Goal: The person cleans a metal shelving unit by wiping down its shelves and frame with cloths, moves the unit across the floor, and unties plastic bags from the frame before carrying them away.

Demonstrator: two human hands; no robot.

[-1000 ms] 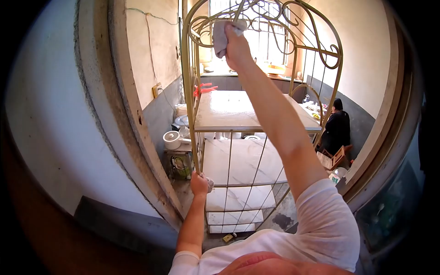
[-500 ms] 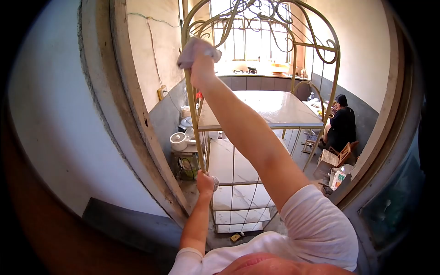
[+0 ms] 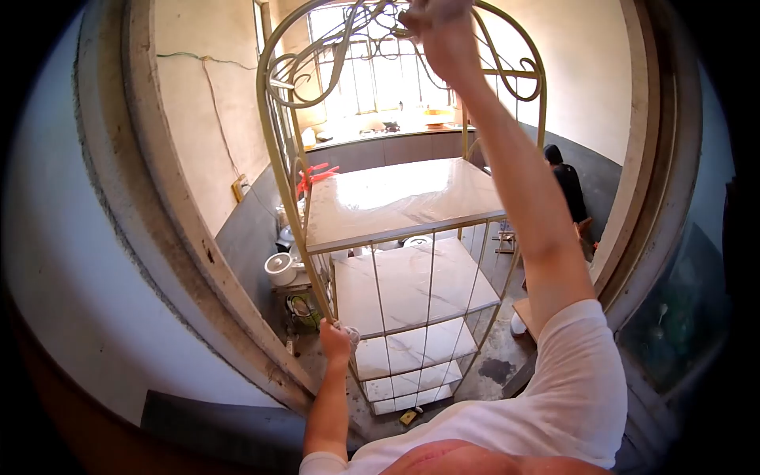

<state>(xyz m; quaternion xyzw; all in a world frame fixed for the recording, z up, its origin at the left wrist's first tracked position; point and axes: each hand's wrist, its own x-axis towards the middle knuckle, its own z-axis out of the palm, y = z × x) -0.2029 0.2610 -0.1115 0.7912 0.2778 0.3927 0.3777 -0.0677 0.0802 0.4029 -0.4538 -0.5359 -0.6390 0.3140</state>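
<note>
A tall gold-coloured metal rack (image 3: pixel 267 119) with a scrolled, arched top and several white marble-patterned shelves (image 3: pixel 396 210) stands before me. My left hand (image 3: pixel 334 342) is closed round its left post, low down. A crumpled pale cloth (image 3: pixel 352 339) shows beside those fingers. At the top of the view, my right hand (image 3: pixel 445 39) is raised to the arch, its fingers closed. The greyish cloth (image 3: pixel 439 8) in it is partly cut off by the frame edge and blurred.
The rack stands by a wooden door frame (image 3: pixel 186 198). Behind it are a white pot (image 3: pixel 279 269), a red item (image 3: pixel 315 179) and a counter (image 3: pixel 372 150) under a bright window. A person in black (image 3: pixel 566 184) is at the right.
My right hand has moved with the cloth from the arch's left side rightward and up to its top. My left hand still grips the post. The view has shifted.
</note>
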